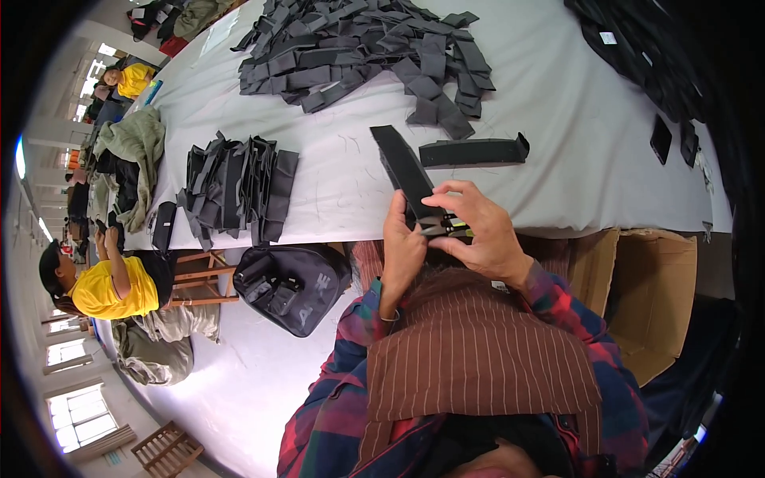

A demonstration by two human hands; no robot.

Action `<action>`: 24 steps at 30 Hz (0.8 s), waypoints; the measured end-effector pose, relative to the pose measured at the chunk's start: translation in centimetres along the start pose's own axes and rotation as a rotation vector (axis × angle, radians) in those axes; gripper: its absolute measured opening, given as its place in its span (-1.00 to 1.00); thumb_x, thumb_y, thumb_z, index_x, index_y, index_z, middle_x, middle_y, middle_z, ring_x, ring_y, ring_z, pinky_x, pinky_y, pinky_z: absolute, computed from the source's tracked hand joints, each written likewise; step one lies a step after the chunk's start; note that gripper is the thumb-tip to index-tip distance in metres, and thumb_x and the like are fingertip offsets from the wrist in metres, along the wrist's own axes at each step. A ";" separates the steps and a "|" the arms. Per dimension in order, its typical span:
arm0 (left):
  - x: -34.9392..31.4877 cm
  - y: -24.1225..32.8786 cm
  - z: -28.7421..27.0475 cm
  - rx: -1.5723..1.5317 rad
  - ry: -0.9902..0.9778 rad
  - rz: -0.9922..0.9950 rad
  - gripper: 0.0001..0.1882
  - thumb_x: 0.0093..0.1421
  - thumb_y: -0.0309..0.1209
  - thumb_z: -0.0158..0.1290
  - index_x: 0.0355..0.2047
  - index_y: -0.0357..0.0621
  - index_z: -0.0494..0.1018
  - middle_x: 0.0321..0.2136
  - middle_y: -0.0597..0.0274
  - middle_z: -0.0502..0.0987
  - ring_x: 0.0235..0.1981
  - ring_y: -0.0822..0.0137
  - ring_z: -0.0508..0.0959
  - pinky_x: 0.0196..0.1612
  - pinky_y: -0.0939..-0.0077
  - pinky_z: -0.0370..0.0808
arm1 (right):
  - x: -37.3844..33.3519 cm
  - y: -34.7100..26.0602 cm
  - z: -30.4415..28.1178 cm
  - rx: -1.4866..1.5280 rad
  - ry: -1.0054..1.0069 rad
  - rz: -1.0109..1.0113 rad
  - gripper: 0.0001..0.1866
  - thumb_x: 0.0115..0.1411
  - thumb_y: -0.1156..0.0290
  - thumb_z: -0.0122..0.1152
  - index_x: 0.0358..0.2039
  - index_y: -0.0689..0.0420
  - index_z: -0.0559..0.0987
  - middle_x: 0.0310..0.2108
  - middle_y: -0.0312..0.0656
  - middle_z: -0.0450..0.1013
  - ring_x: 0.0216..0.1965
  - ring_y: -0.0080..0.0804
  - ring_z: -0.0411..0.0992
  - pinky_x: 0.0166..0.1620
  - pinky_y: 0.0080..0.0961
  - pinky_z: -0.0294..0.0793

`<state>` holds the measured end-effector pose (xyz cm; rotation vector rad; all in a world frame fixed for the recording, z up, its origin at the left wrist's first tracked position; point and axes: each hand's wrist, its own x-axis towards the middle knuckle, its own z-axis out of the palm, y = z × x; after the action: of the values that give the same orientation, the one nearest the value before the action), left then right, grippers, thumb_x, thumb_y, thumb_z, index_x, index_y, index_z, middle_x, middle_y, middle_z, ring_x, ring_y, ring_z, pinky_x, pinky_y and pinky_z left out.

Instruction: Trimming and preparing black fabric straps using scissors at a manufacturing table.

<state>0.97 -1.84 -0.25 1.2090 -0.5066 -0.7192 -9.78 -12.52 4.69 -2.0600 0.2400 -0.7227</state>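
Note:
My left hand (405, 248) grips the near end of a black fabric strip (401, 166), thumb on top. The strip slants away from me over the table's front edge. Close beside it, my right hand (488, 239) is closed around small thread snips (456, 226) with yellow-green and dark parts. Their blades point left at the strip's near end; whether they touch it I cannot tell. Just beyond my hands lies another black strip (472, 152), its right end curled up. To the left stands a bundle of folded dark strips (237, 187).
A large heap of dark strips (358, 52) covers the far side of the white table (335, 171). Black cloth (637, 56) and a phone-like object (661, 139) lie right. Below are a black bag (307, 299) and a cardboard box (653, 295). People in yellow (118, 291) are left.

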 end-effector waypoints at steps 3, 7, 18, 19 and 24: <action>-0.3 0.5 0.1 0.319 -0.092 0.054 -0.64 0.16 -0.61 0.00 -0.03 -0.24 0.24 -0.25 0.27 0.44 -0.27 0.52 0.44 -0.20 0.66 0.42 | -0.2 1.1 0.0 -0.065 -0.011 -0.012 -0.67 -0.10 0.71 0.13 -0.25 0.18 0.53 -0.16 -0.13 0.47 -0.30 -0.25 0.51 -0.28 -0.49 0.48; -0.9 1.9 0.4 0.412 -0.089 0.065 -0.44 0.16 -0.62 -0.01 0.13 -0.22 0.02 -0.28 0.09 0.48 -0.26 0.38 0.46 -0.17 0.55 0.41 | 0.7 1.8 -0.3 0.038 0.105 0.065 -0.85 0.06 0.70 0.03 -0.33 0.27 0.46 -0.32 -0.14 0.52 -0.37 -0.52 0.49 -0.28 -0.62 0.45; -0.3 6.3 -2.2 0.792 -0.297 0.284 -0.78 0.17 -0.41 0.03 -0.24 -0.31 0.39 -0.06 -0.01 0.35 -0.03 0.17 0.33 0.04 0.29 0.25 | 3.5 0.3 -1.5 0.322 0.168 0.280 -0.89 0.20 0.49 0.09 -0.38 0.28 0.43 -0.58 -0.37 0.28 -0.48 -0.70 0.16 -0.43 -0.68 0.21; -0.3 6.5 -2.4 0.792 -0.299 0.285 -0.78 0.17 -0.41 0.03 -0.24 -0.31 0.39 -0.06 -0.01 0.35 -0.03 0.17 0.33 0.04 0.29 0.25 | 3.6 0.3 -1.5 0.357 0.178 0.297 -0.89 0.20 0.49 0.09 -0.38 0.29 0.43 -0.57 -0.39 0.28 -0.47 -0.70 0.16 -0.42 -0.68 0.20; -0.3 6.6 -2.0 0.430 -0.387 0.177 -0.75 0.14 -0.44 0.04 -0.21 -0.33 0.41 0.04 0.01 0.27 0.11 0.16 0.25 0.17 0.36 0.11 | 4.7 0.7 -2.0 0.504 0.123 0.430 -0.87 0.19 0.47 0.11 -0.35 0.29 0.46 -0.53 -0.43 0.31 -0.44 -0.74 0.19 -0.38 -0.71 0.23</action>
<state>3.67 0.93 5.52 1.4040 -1.1201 -0.7143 -7.10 -16.33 6.82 -1.4247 0.4983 -0.5699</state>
